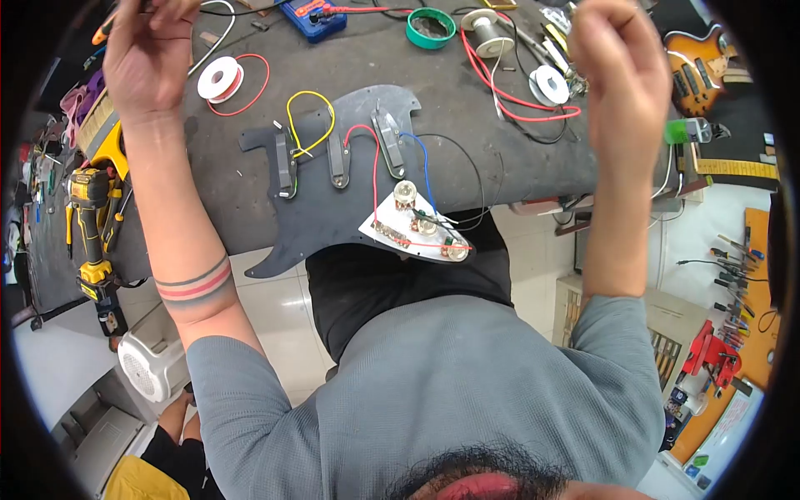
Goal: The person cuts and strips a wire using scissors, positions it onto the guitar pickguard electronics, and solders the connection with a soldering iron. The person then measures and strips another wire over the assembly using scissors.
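Note:
A black guitar pickguard point(321, 204) lies underside up at the bench's near edge, with three pickups and yellow, red, blue and black wires. On its right part, a white plate point(385, 208) carries round pots and a switch. My left hand point(154, 62) is raised at the top left, above the bench, fingers partly cut off by the frame edge. My right hand point(617, 67) is raised at the top right, its fingers curled; whether it holds anything is hidden. Neither hand touches the pickguard.
On the bench point(333, 67) are a red wire spool point(219, 79), a blue meter point(315, 21), a green tin point(431, 28), a solder spool point(487, 35) and a white spool point(549, 86). A yellow drill point(89, 192) is left; a sunburst guitar point(696, 71) is right. Another person's legs point(175, 417) show lower left.

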{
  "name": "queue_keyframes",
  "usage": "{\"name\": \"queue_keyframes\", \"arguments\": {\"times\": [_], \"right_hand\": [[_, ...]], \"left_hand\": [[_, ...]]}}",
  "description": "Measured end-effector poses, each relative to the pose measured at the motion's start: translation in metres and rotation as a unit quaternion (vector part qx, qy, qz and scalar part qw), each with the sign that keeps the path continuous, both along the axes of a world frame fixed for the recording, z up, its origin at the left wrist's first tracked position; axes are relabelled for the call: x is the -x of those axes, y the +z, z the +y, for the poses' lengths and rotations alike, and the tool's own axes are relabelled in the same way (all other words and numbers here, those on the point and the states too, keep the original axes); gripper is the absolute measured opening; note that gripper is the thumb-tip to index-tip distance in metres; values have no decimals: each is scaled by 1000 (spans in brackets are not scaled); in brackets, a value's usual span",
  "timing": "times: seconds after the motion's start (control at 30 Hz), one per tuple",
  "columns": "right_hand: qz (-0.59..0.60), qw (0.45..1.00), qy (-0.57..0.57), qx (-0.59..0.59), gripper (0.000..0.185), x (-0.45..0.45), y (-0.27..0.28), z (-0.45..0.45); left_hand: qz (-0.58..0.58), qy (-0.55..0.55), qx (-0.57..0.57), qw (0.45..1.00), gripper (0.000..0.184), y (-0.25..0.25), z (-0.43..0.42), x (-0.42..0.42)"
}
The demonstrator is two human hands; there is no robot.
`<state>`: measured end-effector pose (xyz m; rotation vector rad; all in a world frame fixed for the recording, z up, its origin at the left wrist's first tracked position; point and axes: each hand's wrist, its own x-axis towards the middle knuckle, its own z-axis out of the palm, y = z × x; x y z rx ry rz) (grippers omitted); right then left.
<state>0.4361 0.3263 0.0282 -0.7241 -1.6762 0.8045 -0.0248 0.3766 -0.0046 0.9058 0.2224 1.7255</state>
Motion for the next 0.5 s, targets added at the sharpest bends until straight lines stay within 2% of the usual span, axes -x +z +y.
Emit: {"name": "queue_keyframes", "arguments": {"times": [0.07,0.17,0.27,0.3,0.4,0.5], "right_hand": [[-28,997,-53,42,14,20,-32,-43],[-17,990,-3,138,11,12,-72,-86],[-47,994,-2,101,8,17,-91,-109],[-110,991,-28,70,10,19,-91,-115],[-163,986,-27,-15,15,26,-98,-119],[-158,987,-1,-5,15,29,-106,-123]], "left_hand": [[-16,22,-33,999,23,7,-14,-18],[13,-43,-39,998,22,18,-20,-7],[26,-30,-8,999,16,26,-39,-7],[16,-37,5,999,18,24,-51,-10],[63,76,43,994,23,8,-90,-21],[87,124,101,983,30,-15,-135,-17]]}}
